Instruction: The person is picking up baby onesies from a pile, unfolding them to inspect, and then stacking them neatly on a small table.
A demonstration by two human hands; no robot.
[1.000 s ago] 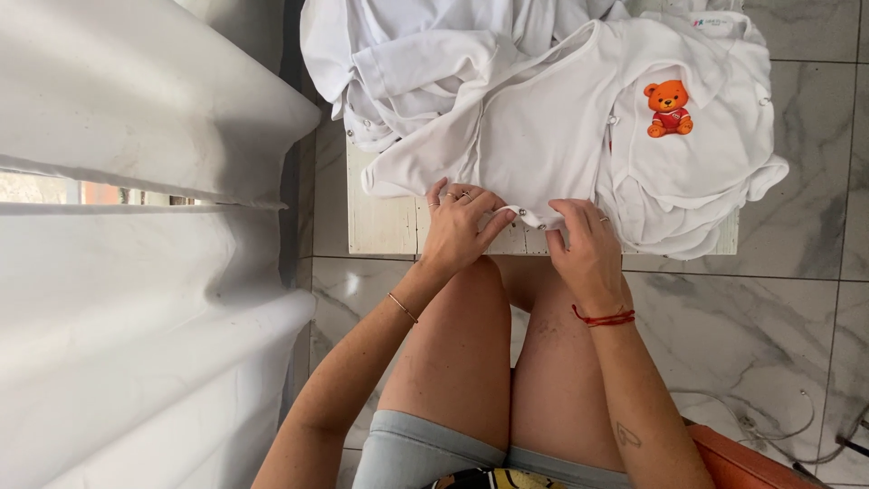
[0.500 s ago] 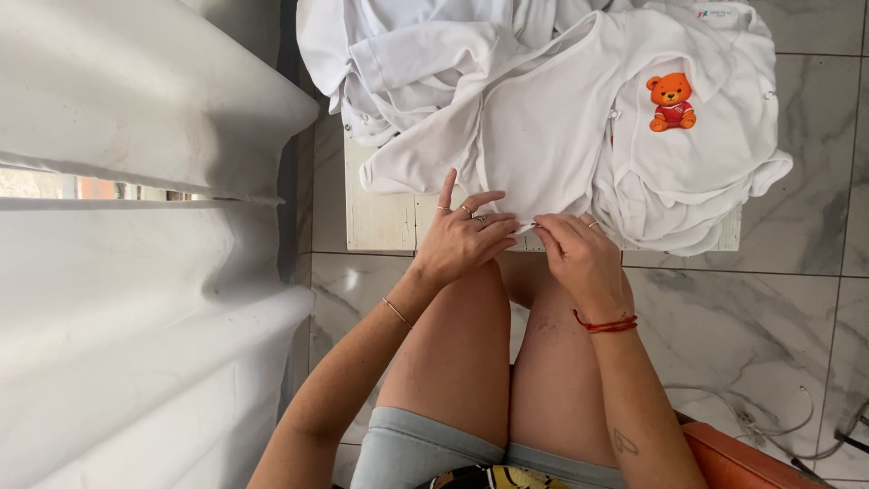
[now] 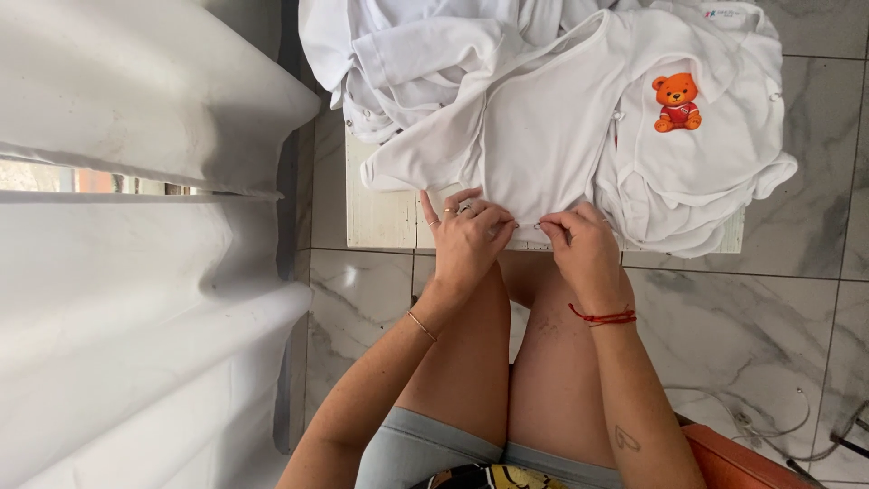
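Several white garments are heaped on the small white table [image 3: 385,217], which stands on the marble floor [image 3: 751,326], and the heap [image 3: 425,63] overhangs the table's far and right edges; a tug on the nearest piece could drag the loose pile off onto the tiles. The white baby garment [image 3: 543,136] is spread on top of that heap, its lower hem brought to the near edge of the table just above the knees, with a bear-printed piece [image 3: 677,101] lying beside it on the right. The hem is pinched by both hands: the left hand [image 3: 466,240] is closed on it with thumb and forefinger, one finger raised clear, and the right hand [image 3: 579,244] is closed on the hem just beside it. A small snap or fastener appears to be held between the fingertips, though it is too small to be made out; misalignment there could leave the hem puckered, and a slipped pinch would let the cloth fall.
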